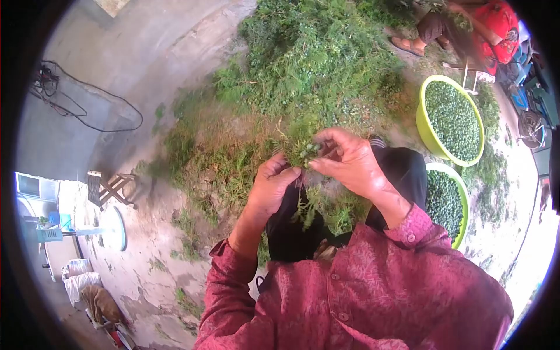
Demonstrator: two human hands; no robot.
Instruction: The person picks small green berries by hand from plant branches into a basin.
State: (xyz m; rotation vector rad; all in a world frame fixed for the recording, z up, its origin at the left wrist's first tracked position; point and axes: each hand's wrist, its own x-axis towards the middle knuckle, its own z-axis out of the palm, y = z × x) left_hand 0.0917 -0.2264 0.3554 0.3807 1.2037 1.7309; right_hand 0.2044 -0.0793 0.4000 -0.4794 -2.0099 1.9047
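In the middle of the head view, my left hand (273,184) is closed, thumb against fingers, round the stem of a leafy green sprig (298,143). My right hand (349,160) is at the sprig's right side, its thumb and fingers curled round small green pods or berries (311,150). The sprig's top points away from me, and some foliage (308,207) hangs below my hands. Beyond them lies a large heap of cut green plants (315,58). Two yellow-green tubs full of small green pieces stand at the right, one farther (427,125) and one nearer (464,204).
Another person (496,29) in red sits at the top right. A small wooden stool (111,188) and a black cable (116,129) are at the left. Loose greenery (216,169) litters the floor near my knees. Folded cloths (81,283) lie at the lower left.
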